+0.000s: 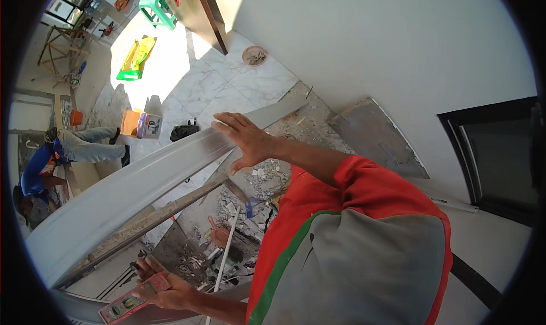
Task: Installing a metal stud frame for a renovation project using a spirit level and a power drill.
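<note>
The step in hand looks like checking or steadying a long grey beam [153, 165], with a spirit level [122, 306] ready for a reading; that is a judgement from how the hands are placed. The beam runs across the view from 1 o'clock to 8 o'clock, above rubble [261, 180] and beside a rough wooden batten [156, 214]. The next move probably calls for the level to be set flat against a clean, straight face of the beam while the other hand stops it from shifting.

The right hand [247, 142] is just off the centre of the view, toward 10 o'clock, laid over the beam's near edge with its back showing. Its fingers are long and somewhat spread, pointing to 10 o'clock, and the thumb stands wide of them toward 8 o'clock. It does not close around the beam; how hard it presses, I cannot tell. The forearm reaches it from between 3 and 4 o'clock.

The left hand [170, 295] is low, at 7 o'clock, and grips the level, whose length slants from 2 to 8 o'clock. Its fingertips extend past the tool toward 11 o'clock, and the forearm comes in from about 4 o'clock. Whether the level touches the lower grey strip [230, 292] behind it, I cannot tell.
</note>
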`<state>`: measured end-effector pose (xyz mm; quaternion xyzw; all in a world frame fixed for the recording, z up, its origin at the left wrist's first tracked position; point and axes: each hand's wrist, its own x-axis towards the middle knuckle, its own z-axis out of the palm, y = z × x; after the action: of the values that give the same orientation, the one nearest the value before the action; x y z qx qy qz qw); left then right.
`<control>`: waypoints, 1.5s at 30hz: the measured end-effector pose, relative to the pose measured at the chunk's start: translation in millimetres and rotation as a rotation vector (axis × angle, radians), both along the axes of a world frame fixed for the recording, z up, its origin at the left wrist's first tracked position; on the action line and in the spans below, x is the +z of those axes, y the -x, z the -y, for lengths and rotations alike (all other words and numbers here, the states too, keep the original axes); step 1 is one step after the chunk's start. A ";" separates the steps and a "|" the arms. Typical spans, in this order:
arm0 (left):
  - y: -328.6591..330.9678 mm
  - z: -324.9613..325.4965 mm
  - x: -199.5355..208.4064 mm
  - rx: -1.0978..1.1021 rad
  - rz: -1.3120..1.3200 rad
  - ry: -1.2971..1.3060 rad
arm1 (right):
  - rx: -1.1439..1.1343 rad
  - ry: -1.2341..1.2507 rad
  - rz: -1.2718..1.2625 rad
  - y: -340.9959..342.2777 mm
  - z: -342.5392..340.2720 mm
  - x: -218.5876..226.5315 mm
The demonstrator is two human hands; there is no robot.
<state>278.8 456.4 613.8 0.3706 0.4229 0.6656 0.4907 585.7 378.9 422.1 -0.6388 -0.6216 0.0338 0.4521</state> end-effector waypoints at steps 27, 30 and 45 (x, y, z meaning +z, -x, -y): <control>-73.1 -80.5 59.3 -0.131 0.138 -0.783 | 0.258 0.297 -0.087 -34.8 -40.5 -12.7; -60.9 -91.3 52.2 -0.176 0.381 -0.621 | 0.238 0.363 -0.099 -33.1 -36.1 -10.3; 26.9 -70.6 -247.0 0.147 -0.048 -0.006 | -0.640 0.479 -0.269 -167.1 97.9 -308.3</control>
<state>251.9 526.9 366.8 0.3556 0.4586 0.6922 0.4290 752.9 281.0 113.8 -0.8766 -0.3022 0.1184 0.3554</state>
